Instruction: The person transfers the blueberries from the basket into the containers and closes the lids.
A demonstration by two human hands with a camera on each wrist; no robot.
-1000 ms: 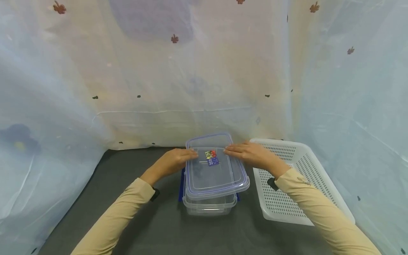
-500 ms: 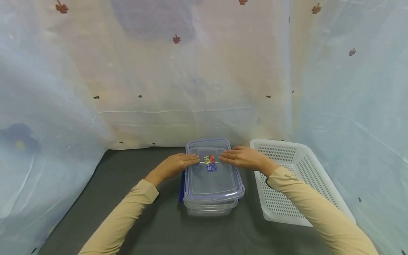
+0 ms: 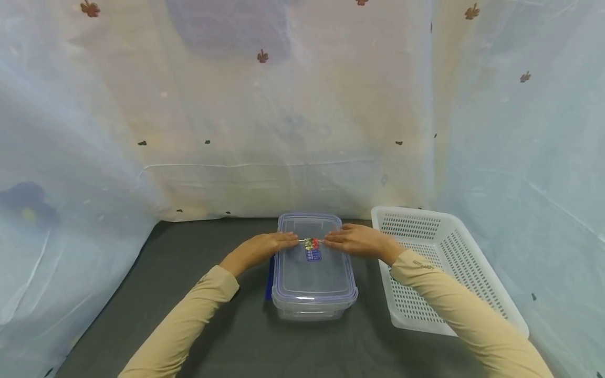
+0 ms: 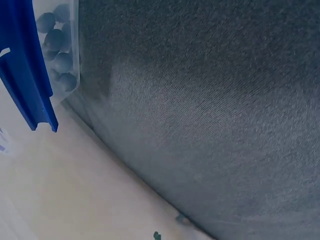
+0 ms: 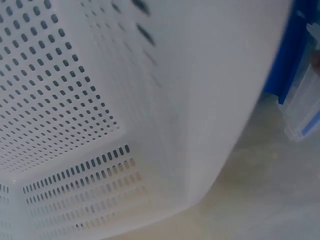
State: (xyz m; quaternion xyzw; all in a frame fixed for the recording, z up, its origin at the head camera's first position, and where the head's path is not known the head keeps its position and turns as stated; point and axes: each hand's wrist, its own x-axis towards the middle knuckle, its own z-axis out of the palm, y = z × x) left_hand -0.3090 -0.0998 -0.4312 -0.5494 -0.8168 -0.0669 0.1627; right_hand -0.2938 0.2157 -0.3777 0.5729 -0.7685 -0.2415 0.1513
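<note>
A rectangular clear plastic food container (image 3: 309, 314) stands at the middle of the dark table, its clear blue-edged lid (image 3: 307, 281) over the top, in line with the rim. The left hand (image 3: 260, 251) holds the lid at its left long edge, fingertips lying on top. Opposite it, the right hand (image 3: 361, 243) holds the right edge the same way. Both thumbs are hidden. A colourful label (image 3: 313, 255) sits between the fingertips. A blue side latch (image 4: 25, 65) stands outward in the left wrist view, with several dark round things (image 4: 57, 42) inside the container beside it.
A white perforated basket (image 3: 472, 257) stands right of the container, with the right forearm passing over it. Patterned plastic sheeting (image 3: 302, 131) encloses the back and sides of the dark cloth-covered table (image 3: 189, 252).
The lid was askew and tilted above the container. Both hands have lowered it, turned it straight and drawn it nearer, onto the rim.
</note>
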